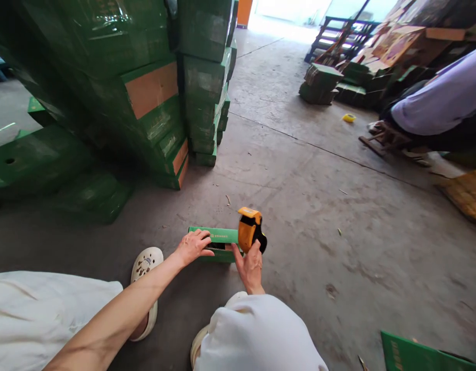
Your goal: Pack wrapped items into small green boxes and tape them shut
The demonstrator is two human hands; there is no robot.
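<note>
A small green box point(218, 255) stands on the floor between my feet, with a gap showing under its green top flap point(222, 235). My left hand point(193, 247) rests on the box's left part, fingers spread over the flap. At the box's right end, my right hand point(250, 263) is wrapped round an orange and black tape dispenser point(248, 230). Its thumb lies near the box's edge. The dispenser is upright beside the flap.
Tall stacks of green boxes point(202, 77) rise at the left. A green carton piece point(419, 355) lies bottom right. A yellow tape roll point(348, 118) is on the floor near a seated person point(439, 103) at the right. Dark pallets point(342, 38) stand behind.
</note>
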